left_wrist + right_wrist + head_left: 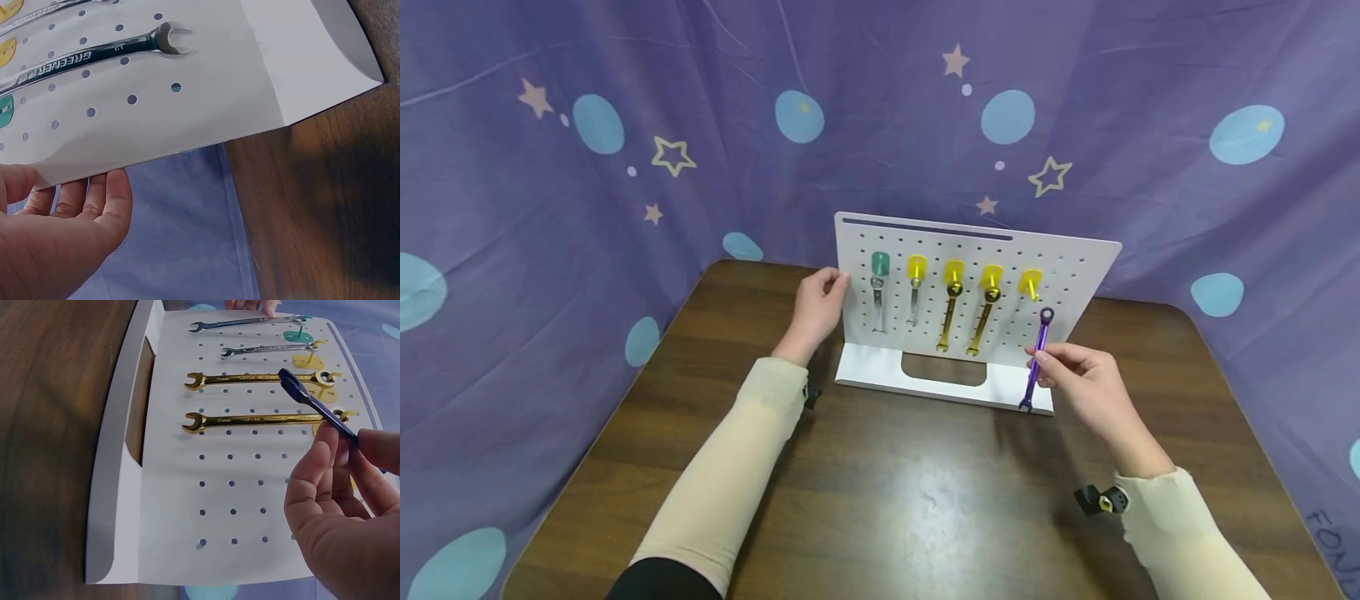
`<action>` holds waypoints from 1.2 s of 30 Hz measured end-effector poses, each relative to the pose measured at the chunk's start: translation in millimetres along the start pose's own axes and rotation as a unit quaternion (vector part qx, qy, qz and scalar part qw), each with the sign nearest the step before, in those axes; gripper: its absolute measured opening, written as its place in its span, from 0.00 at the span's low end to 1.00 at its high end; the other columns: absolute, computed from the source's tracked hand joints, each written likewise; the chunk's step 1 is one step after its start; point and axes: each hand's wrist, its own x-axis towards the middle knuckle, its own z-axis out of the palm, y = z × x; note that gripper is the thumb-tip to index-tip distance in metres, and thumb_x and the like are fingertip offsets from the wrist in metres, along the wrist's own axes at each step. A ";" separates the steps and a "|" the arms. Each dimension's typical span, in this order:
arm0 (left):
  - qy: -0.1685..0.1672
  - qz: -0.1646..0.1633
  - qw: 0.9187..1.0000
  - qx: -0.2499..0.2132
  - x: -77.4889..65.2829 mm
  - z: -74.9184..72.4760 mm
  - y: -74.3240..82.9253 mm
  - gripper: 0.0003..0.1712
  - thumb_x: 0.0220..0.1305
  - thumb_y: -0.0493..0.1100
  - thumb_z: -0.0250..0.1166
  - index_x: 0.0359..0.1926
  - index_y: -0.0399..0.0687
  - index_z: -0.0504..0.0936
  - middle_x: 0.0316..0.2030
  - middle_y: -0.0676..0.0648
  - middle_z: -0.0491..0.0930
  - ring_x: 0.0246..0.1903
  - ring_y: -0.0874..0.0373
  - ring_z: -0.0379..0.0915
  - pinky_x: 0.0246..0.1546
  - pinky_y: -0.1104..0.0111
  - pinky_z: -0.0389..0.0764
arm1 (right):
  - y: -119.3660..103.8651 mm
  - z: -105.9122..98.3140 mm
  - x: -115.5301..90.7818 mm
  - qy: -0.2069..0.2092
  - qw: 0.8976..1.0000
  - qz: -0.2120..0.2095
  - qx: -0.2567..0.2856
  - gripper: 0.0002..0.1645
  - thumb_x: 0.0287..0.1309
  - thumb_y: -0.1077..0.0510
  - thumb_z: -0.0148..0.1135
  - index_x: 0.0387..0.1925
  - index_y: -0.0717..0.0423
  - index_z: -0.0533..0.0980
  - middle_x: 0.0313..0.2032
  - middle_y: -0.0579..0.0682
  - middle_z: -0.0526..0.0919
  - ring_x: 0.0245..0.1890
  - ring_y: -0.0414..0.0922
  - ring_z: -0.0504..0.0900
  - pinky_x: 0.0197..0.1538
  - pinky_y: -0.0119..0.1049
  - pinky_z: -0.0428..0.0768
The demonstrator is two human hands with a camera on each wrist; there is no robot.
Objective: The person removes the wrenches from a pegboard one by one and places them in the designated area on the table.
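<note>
A white pegboard (1075, 271) stands upright on the table. My left hand (817, 310) grips its left edge, thumb on the front face and fingers behind, as the left wrist view shows. In front of the board's lower right part, my right hand (1090, 390) pinches a purple combination wrench (1042, 335) between thumb and fingers. The wrench's ring end points up, below and right of a bare yellow hook (1030, 284). Two gold wrenches (948, 321) and a small silver wrench (914, 302) hang from yellow hooks. A larger silver wrench (94, 56) hangs from the green hook (880, 263).
The board's white base (868, 365) has a cut-out in its middle and rests on the brown wooden table (880, 483). Purple curtains (895, 167) with stars and blue ovals surround the table's back and sides.
</note>
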 end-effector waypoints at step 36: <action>0.006 0.015 1.000 0.001 1.2 1.5 -2.7 0.14 0.78 0.41 0.58 0.41 0.32 0.82 0.33 0.39 0.79 0.32 0.52 0.70 0.34 0.65 0.72 | 47.8 -19.4 -20.7 -0.022 0.997 0.071 -0.013 0.19 0.72 0.58 0.63 0.50 0.74 0.80 0.45 0.67 0.85 0.35 0.41 0.85 0.41 0.40 0.85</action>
